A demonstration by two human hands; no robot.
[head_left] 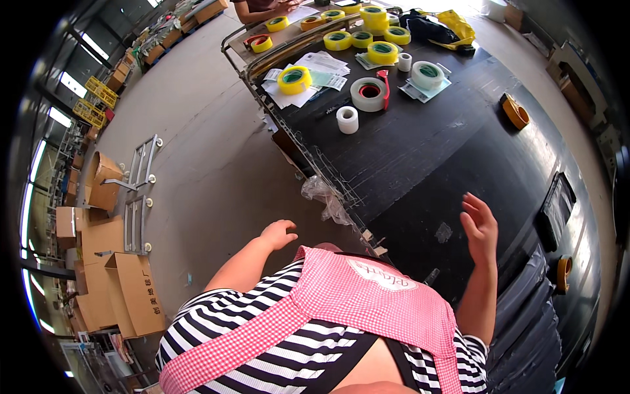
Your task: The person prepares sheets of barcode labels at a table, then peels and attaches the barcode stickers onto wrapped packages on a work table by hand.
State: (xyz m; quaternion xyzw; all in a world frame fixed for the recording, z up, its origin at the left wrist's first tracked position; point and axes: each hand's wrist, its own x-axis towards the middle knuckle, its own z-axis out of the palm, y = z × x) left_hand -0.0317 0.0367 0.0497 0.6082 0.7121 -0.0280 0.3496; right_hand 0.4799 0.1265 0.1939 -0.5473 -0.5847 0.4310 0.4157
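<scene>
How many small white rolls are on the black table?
2: a near white roll by the table's left edge, a far white roll beside the yellow rolls. Others may be hidden.

The near half of the black table [420, 157] lay bare, so the right hand [480, 226], fingers spread and holding nothing, had open room above it on every side. Beyond that bare stretch, away from the person, a white tape roll [347, 119] and a large grey tape roll [369, 94] stood first in the way, with yellow tape rolls [294, 79] and loose papers [315, 72] crowding the table's far end. An orange roll [516, 111] sat alone toward the table's right rim. The left hand [278, 233] hung off the table's left edge over open concrete floor [210, 164], just beside crumpled plastic wrap [323, 196] at the table's corner.
</scene>
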